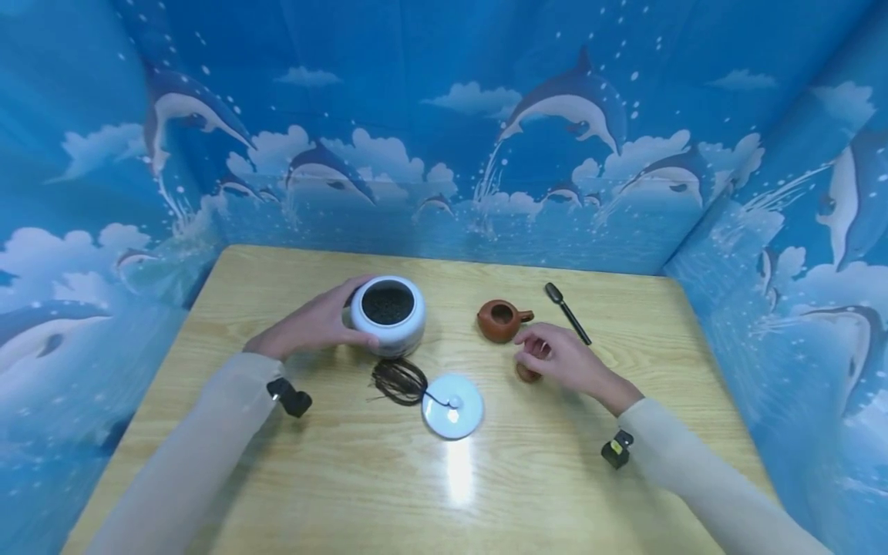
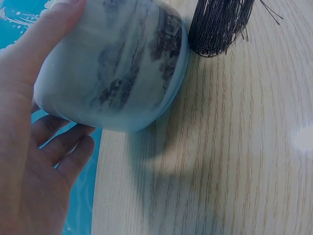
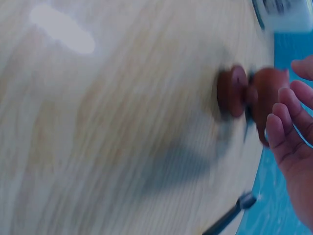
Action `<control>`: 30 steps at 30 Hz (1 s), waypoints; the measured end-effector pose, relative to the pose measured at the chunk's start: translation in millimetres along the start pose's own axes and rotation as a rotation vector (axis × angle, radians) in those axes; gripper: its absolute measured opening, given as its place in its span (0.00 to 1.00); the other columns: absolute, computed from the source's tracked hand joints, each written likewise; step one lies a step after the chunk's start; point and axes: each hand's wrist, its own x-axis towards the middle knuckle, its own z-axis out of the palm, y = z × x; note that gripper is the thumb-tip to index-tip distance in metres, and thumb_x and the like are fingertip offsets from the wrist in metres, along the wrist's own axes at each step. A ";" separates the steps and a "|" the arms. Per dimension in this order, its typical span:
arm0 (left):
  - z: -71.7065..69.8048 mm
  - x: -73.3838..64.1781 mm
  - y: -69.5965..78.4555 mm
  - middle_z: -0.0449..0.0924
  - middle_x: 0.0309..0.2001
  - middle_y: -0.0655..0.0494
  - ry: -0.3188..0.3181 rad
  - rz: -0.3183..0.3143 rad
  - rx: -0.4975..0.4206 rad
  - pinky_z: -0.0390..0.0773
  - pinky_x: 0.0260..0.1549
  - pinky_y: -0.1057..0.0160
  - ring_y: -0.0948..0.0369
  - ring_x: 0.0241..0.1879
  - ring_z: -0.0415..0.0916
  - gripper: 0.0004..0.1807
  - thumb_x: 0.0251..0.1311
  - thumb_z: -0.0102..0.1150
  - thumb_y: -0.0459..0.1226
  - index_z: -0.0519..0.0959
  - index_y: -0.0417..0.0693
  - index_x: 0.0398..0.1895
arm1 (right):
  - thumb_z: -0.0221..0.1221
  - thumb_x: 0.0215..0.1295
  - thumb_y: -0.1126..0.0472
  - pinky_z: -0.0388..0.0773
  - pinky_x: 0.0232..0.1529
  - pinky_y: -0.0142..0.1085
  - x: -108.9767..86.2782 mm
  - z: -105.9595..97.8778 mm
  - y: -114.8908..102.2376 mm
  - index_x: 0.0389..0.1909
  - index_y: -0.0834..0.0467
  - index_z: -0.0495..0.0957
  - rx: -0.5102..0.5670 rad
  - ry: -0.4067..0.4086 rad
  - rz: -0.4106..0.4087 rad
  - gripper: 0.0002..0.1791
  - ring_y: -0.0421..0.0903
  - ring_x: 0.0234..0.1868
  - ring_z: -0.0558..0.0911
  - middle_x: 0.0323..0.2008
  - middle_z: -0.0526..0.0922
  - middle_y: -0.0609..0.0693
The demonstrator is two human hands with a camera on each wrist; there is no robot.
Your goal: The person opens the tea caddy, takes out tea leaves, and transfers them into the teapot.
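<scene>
My left hand (image 1: 322, 320) grips a white ceramic jar (image 1: 405, 339), thumb on its near side and fingers around the left and back. Dark loose contents show through the jar's open mouth, and a grey painted scene covers its wall (image 2: 117, 63). On the right, my right hand (image 1: 565, 358) hovers over a small reddish-brown teapot lid (image 1: 527, 375), its fingers loosely bent. The right wrist view has those fingertips apart from the knobbed lid (image 3: 231, 93), with nothing between them. Just behind stands the matching lidless teapot (image 1: 496, 330), handle pointing right.
A round white jar lid (image 1: 451, 425) lies at mid-table, with a dark corded tassel (image 1: 400, 383) running from its knob toward the jar. Beyond the right hand lies a black scoop (image 1: 570, 314). Blue dolphin-printed curtains (image 1: 388, 92) enclose the wooden table (image 1: 333, 478) at back and sides.
</scene>
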 end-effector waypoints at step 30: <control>-0.7 0.9 0.9 0.59 0.86 0.59 0.005 0.014 0.000 0.58 0.82 0.30 0.49 0.85 0.57 0.72 0.41 0.85 0.69 0.53 0.68 0.89 | 0.67 0.78 0.52 0.84 0.46 0.41 -21.6 -46.6 96.2 0.68 0.63 0.79 -0.069 0.170 0.297 0.26 0.52 0.46 0.86 0.47 0.86 0.57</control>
